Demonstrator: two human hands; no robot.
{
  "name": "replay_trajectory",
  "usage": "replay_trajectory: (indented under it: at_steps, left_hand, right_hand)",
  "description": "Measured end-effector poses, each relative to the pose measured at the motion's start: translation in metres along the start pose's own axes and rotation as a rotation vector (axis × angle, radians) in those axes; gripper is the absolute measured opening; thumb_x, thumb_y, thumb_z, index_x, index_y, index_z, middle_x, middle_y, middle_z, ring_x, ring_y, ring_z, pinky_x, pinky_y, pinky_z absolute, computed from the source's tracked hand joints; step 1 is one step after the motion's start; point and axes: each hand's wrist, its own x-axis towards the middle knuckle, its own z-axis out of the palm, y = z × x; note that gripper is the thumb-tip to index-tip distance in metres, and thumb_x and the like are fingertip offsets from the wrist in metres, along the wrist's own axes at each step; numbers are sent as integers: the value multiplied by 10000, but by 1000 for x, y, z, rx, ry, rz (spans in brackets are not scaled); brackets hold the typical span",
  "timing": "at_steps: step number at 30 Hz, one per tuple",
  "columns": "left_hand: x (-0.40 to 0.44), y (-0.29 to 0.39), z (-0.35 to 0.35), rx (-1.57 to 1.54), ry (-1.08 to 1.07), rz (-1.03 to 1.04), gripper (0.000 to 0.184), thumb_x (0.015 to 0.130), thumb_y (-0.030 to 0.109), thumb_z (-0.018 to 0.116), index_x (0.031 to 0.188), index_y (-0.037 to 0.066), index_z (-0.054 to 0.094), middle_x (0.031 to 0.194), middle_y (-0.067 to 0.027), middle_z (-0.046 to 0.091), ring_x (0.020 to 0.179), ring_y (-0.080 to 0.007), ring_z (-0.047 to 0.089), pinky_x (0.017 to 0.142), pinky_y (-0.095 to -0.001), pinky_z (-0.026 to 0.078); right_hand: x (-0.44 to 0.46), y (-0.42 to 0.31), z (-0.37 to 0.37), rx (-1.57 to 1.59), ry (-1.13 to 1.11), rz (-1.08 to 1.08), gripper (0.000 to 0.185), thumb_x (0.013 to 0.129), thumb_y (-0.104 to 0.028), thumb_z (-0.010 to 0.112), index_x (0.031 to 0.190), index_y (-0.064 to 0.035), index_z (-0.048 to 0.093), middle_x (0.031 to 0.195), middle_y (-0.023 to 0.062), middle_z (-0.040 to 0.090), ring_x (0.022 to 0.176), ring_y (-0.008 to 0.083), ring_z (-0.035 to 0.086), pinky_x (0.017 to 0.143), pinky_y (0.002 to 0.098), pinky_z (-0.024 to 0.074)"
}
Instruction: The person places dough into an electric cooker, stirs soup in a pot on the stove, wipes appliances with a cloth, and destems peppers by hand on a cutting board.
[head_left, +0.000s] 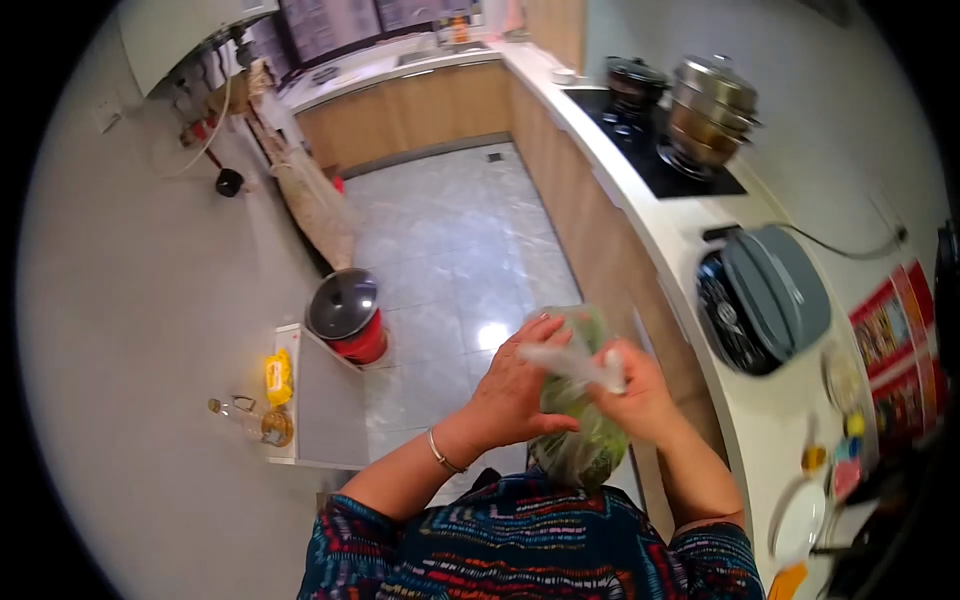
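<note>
A clear plastic bag of leafy green vegetables hangs in front of my body at waist height. My right hand is closed on the bag's gathered whitish top, and a twisted strip of plastic stretches leftward from it. My left hand lies along the bag's left side with fingers stretched out and thumb apart. It seems to touch the plastic, though the fingertips are partly behind the strip. A bracelet circles my left wrist.
On the right counter stand a grey appliance, a steel steamer pot and a dark pot on the hob. A red bin with a dark lid and a low cabinet holding a bottle are at left.
</note>
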Motion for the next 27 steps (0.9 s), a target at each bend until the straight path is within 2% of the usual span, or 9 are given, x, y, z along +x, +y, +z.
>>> replay_trajectory:
  at_steps: [4, 6, 10, 12, 16, 17, 22, 24, 27]
  left_hand:
    - [39, -58, -46, 118, -117, -32, 734, 548, 291, 768, 1166, 48, 456, 1204, -102, 474, 1154, -280, 417, 980, -417, 283]
    - [45, -91, -69, 176, -102, -188, 524, 587, 246, 731, 1048, 76, 551, 1011, -109, 586, 971, -276, 542, 848, -411, 387]
    - [60, -177, -99, 310, -143, -387, 312, 648, 190, 666, 936, 90, 605, 784, -116, 618, 746, -293, 585, 669, -380, 441]
    - [69, -226, -118, -2, 25, -517, 229, 675, 133, 617, 900, 91, 625, 707, -139, 604, 663, -308, 578, 579, -342, 450]
    - [115, -356, -156, -469, 164, -565, 201, 731, 115, 599, 915, 33, 615, 758, -84, 621, 660, -144, 570, 604, -257, 436]
    - [124, -381, -187, -527, 122, -593, 188, 748, 113, 602, 903, 6, 605, 753, -42, 599, 678, -77, 514, 608, -230, 425]
    - [180, -500, -240, -461, 159, -663, 149, 741, 78, 606, 865, -5, 602, 690, -20, 577, 651, -58, 491, 571, -218, 410]
    - [199, -545, -250, -671, 317, -769, 112, 746, 77, 611, 831, 4, 603, 679, 0, 568, 644, -45, 479, 553, -204, 395]
    - [221, -616, -266, -551, 372, -781, 82, 742, 72, 622, 792, 13, 596, 671, 17, 557, 643, -37, 475, 548, -199, 392]
  right_hand:
    - [124, 0, 33, -10, -228, -362, 220, 672, -39, 597, 880, -62, 529, 840, 118, 571, 767, 283, 564, 690, 338, 450]
    - [175, -6, 49, 60, -315, -457, 244, 658, -56, 608, 890, -64, 534, 868, 135, 570, 808, 345, 544, 705, 378, 450]
    - [280, 8, 91, -227, -480, -605, 246, 664, -127, 612, 901, -100, 550, 777, 86, 552, 749, 289, 553, 646, 367, 452]
    - [337, 23, 117, -260, -436, -714, 232, 672, -151, 608, 896, -127, 552, 738, 61, 531, 733, 250, 548, 614, 351, 449]
    - [454, 44, 131, -339, -320, -854, 325, 645, -142, 654, 955, -134, 554, 895, 64, 580, 809, 231, 558, 696, 344, 455]
    - [480, 42, 135, -308, -158, -778, 344, 647, -111, 649, 976, -118, 548, 957, 86, 572, 852, 246, 553, 735, 349, 448]
    - [552, 113, 87, -82, 354, -149, 317, 727, 3, 554, 1039, -41, 516, 1011, 91, 542, 977, 206, 516, 842, 313, 419]
    - [574, 151, 67, 188, 554, -44, 245, 793, 2, 504, 1034, -37, 517, 986, 51, 531, 939, 151, 508, 839, 285, 414]
    - [618, 189, 28, 89, 686, 98, 187, 844, -56, 479, 1025, -38, 520, 979, 35, 532, 888, 120, 508, 797, 255, 413]
